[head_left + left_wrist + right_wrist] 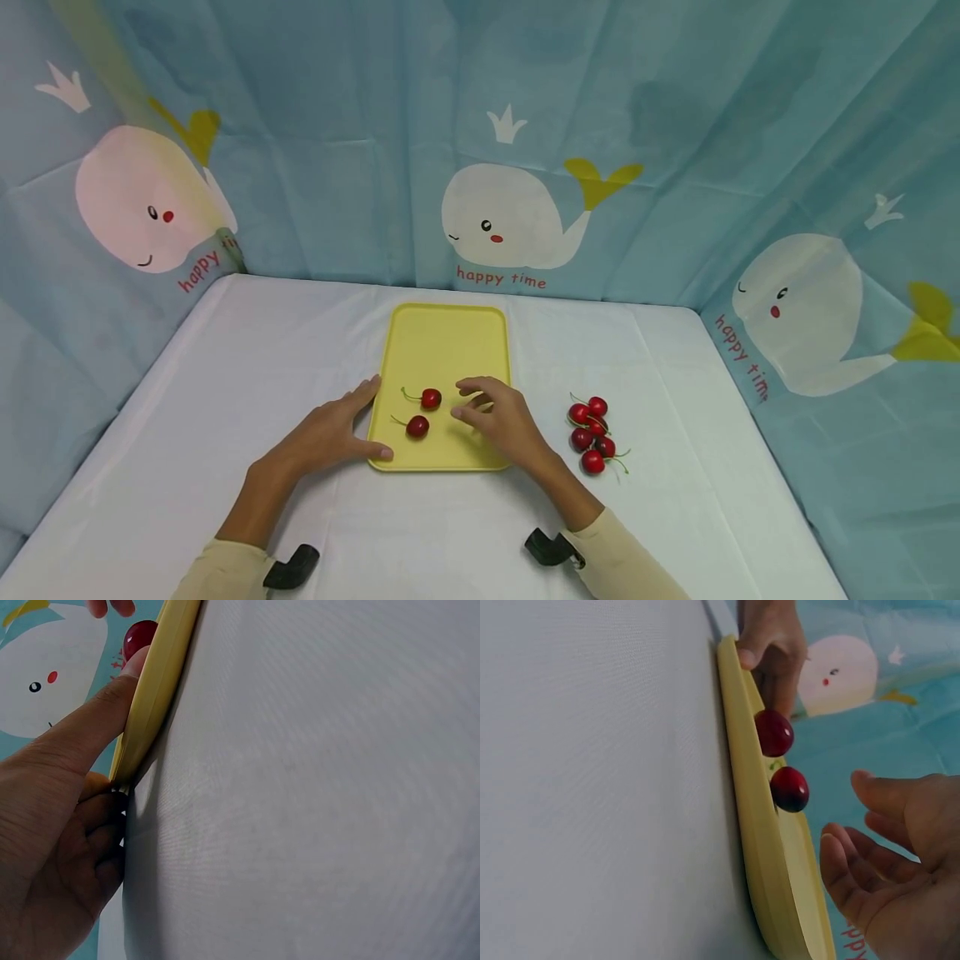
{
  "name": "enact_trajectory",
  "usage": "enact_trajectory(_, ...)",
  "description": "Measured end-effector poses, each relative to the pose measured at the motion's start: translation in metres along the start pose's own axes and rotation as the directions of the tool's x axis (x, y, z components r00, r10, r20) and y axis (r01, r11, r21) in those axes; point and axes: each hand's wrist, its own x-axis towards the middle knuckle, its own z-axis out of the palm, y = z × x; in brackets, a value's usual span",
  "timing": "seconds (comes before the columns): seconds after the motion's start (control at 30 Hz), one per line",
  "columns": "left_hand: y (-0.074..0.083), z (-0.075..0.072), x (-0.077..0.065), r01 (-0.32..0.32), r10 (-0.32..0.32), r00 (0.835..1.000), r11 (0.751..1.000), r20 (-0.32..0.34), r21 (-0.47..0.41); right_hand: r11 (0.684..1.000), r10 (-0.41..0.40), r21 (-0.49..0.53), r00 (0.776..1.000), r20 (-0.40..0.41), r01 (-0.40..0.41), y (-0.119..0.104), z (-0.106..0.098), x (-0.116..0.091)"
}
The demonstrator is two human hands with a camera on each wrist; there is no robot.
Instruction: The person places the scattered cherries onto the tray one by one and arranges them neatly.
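Observation:
My left hand [322,433] rests at the near left side of a yellow tray [450,346], its thumb on the rim and its spread fingers along the left edge. Two red cherries with green stems lie in the tray: a brighter cherry [431,399] and, a little nearer, a darker cherry [417,427]. Over the tray's right part hovers my right hand [502,421], fingers loosely bent and parted from the thumb. The right wrist view shows nothing between the fingertips of that hand [900,862], which is apart from the cherries.
A cluster of several cherries [592,437] with stems lies on the white tablecloth [675,500], right of the tray. Blue curtains [337,167] printed with whales stand along the table's back and sides.

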Motion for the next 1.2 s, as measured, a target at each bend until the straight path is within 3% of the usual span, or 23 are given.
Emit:
enact_trajectory(0.47,-0.001,-0.001,-0.001,-0.012,0.012,1.000,1.000,-0.005,-0.017,0.999,0.022,-0.037,0.999,-0.047,-0.024,0.002,-0.022,-0.021)
enact_trajectory(0.77,-0.001,0.000,-0.001,-0.015,0.015,1.000,1.000,-0.007,-0.019,0.999,-0.025,-0.048,0.993,-0.111,0.019,0.002,-0.036,-0.033)
enact_trajectory(1.2,-0.001,0.001,-0.001,-0.006,0.006,1.000,1.000,-0.009,-0.019,0.995,-0.017,-0.097,0.987,-0.161,0.001,0.006,-0.054,-0.054)
